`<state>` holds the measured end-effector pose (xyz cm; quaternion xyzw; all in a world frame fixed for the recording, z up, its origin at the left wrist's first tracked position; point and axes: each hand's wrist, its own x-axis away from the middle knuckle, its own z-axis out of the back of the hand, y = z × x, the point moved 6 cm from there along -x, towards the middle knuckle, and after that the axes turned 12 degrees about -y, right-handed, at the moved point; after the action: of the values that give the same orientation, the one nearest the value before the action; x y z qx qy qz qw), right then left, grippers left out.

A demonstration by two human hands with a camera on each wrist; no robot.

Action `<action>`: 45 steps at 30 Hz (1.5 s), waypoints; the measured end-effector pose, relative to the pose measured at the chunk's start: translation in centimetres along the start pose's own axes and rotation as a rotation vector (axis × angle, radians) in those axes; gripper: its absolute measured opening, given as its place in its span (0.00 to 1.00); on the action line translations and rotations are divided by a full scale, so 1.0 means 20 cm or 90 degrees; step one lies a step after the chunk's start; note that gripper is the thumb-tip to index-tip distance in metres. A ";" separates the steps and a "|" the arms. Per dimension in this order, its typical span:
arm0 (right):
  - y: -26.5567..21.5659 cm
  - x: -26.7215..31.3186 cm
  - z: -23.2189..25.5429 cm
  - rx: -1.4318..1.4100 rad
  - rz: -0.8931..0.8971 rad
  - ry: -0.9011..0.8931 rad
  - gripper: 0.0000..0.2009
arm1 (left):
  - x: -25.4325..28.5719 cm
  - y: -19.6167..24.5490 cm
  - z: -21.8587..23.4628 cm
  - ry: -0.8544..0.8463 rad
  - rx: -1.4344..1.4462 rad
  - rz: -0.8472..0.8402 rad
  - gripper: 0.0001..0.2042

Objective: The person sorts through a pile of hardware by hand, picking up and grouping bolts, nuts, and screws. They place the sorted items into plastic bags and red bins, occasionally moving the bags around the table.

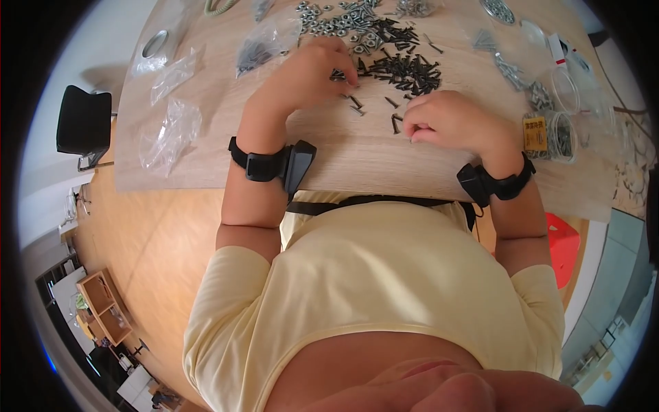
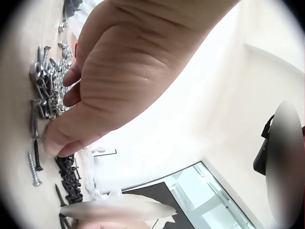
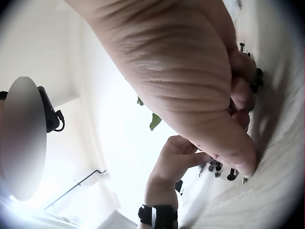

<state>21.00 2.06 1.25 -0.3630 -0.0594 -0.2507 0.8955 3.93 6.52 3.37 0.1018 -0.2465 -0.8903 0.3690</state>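
Observation:
Loosely bent, my left hand (image 1: 305,79) reaches over the near edge of a pile of dark screws (image 1: 412,74). In the left wrist view its thumb and forefinger (image 2: 55,143) lie close together beside a dark screw (image 2: 38,155) and a silver screw (image 2: 33,168); nothing shows in them. My right hand (image 1: 456,123) is low over the tabletop, right of a few loose screws (image 1: 396,124). Its fingers are curled, and a small metal tip (image 3: 244,181) juts from under the thumb in the right wrist view; the rest is hidden.
Silver nuts (image 1: 322,22) lie beyond my left hand. Plastic bags (image 1: 171,134) are on the left of the table (image 1: 329,165). At the right stand a clear jar with a yellow label (image 1: 535,134), more silver screws (image 1: 509,71) and an open round container (image 1: 498,10).

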 end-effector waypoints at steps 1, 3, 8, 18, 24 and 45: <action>0.00 0.00 -0.01 0.002 0.001 -0.002 0.03 | 0.00 0.02 -0.02 -0.054 0.062 -0.029 0.08; 0.02 0.00 -0.03 0.056 -0.034 0.003 0.04 | -0.01 0.04 -0.06 -0.077 0.039 -0.039 0.08; -0.08 -0.05 0.01 0.080 0.043 0.145 0.05 | -0.02 0.05 -0.12 -0.094 0.010 -0.057 0.07; -0.04 -0.03 0.04 0.111 -0.074 0.243 0.16 | 0.01 0.04 -0.14 -0.066 -0.078 -0.018 0.05; -0.03 -0.04 -0.01 0.101 -0.098 0.212 0.16 | 0.01 0.02 -0.09 -0.075 -0.058 0.009 0.04; -0.07 -0.09 -0.07 0.169 -0.027 0.246 0.02 | -0.03 -0.11 0.01 0.229 0.090 0.127 0.07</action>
<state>18.63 1.01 0.57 -0.1860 0.0735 -0.3242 0.9246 2.91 8.33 2.43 0.2596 -0.2471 -0.7976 0.4852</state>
